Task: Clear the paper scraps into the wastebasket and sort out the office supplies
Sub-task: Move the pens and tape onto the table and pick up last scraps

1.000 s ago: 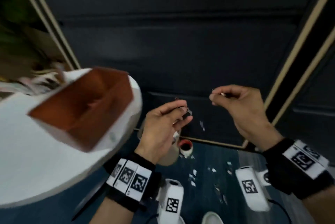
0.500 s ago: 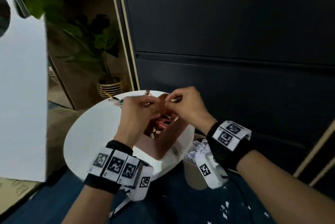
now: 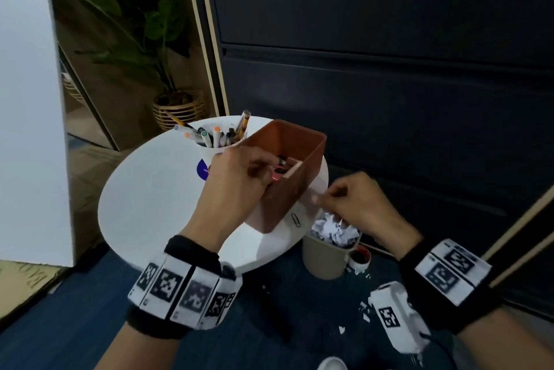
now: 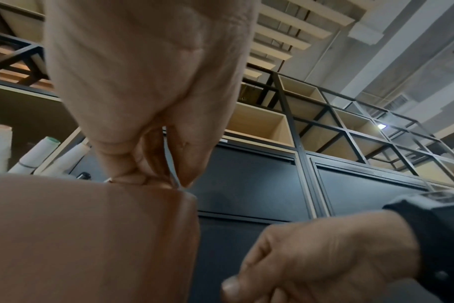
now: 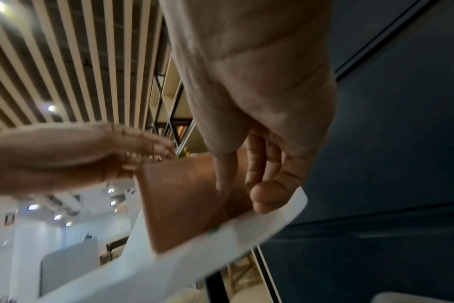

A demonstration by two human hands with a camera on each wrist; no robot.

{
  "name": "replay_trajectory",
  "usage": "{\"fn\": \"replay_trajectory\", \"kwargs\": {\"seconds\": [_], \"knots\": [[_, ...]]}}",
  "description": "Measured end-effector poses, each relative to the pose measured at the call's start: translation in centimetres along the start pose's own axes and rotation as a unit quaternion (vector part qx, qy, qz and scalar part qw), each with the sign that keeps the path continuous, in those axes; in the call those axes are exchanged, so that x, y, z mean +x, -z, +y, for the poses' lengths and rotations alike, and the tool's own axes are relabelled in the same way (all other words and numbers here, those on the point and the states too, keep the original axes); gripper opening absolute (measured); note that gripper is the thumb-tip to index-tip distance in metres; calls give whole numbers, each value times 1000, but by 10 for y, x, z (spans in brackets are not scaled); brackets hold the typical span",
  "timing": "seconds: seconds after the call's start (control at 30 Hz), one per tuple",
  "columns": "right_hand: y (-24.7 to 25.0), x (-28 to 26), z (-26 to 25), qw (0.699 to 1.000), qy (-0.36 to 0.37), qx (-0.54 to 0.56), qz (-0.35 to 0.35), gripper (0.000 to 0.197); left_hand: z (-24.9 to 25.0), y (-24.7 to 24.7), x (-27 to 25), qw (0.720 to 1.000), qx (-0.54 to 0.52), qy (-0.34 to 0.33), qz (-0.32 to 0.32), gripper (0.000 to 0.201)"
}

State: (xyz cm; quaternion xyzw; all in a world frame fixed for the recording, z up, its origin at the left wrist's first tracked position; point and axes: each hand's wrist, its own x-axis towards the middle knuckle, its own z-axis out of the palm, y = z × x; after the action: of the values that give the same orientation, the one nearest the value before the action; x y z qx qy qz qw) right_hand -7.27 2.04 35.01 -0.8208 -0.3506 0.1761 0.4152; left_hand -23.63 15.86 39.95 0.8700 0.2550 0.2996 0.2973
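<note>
On the round white table [image 3: 156, 204] a brown box [image 3: 287, 189] holds small supplies. My left hand [image 3: 266, 170] hovers over its near rim and pinches a small metal clip [image 4: 173, 164] between thumb and fingers. The right hand [image 3: 319, 198] hangs at the table's right edge above the beige wastebasket [image 3: 323, 261], which is full of crumpled paper [image 3: 332, 231]. Its fingers [image 5: 223, 174] are curled toward the thumb; nothing shows plainly between them. A paper clip [image 3: 296, 220] lies on the table beside the box. White paper scraps [image 3: 364, 309] dot the blue carpet.
A white cup [image 3: 209, 156] of pens and markers stands behind the box. A red-cored tape roll [image 3: 359, 258] sits on the floor by the wastebasket. Dark cabinets [image 3: 389, 99] rise close behind the table, a potted plant [image 3: 180, 111] at back left, a white panel [image 3: 27, 129] at left.
Both hands came up from the floor to the brown box. Since then the right hand has drawn back to the right, over the wastebasket, while the left stays at the box.
</note>
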Motion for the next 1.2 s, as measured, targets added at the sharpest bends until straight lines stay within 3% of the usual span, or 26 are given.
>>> {"fn": "replay_trajectory", "kwargs": {"seconds": [0.1, 0.17, 0.33, 0.47, 0.63, 0.77, 0.87, 0.97, 1.07, 1.2], "knots": [[-18, -13, 8, 998, -56, 9, -43, 48, 8, -3, -28, 999, -24, -9, 31, 22], [-29, -17, 6, 994, -83, 44, -56, 54, 11, -7, -42, 999, -22, -11, 40, 20], [-46, -22, 7, 976, -137, 156, -71, 42, 13, -15, -56, 999, -27, -16, 43, 19], [-44, -22, 10, 933, -172, 309, -65, 30, 14, -21, -70, 997, -55, -42, 36, 18], [-39, -15, 10, 905, -204, 359, -100, 11, 6, -32, -85, 996, -63, -61, 8, 19], [-33, -12, 13, 903, -230, 348, -104, 24, -7, -43, -88, 998, -54, -32, -20, 18], [-15, -14, 4, 947, -167, 266, -62, 14, -14, -48, -87, 999, -39, -7, -21, 17], [10, -13, -21, 986, -11, 163, 34, 2, -15, -50, -85, 998, -59, 7, 6, 20], [20, -6, -53, 983, 130, 57, 112, 4, -14, -53, -83, 997, -64, 13, 29, 21], [3, 12, -70, 976, 198, -58, 74, 9, -10, -59, -91, 997, -72, -13, 6, 22]]}}
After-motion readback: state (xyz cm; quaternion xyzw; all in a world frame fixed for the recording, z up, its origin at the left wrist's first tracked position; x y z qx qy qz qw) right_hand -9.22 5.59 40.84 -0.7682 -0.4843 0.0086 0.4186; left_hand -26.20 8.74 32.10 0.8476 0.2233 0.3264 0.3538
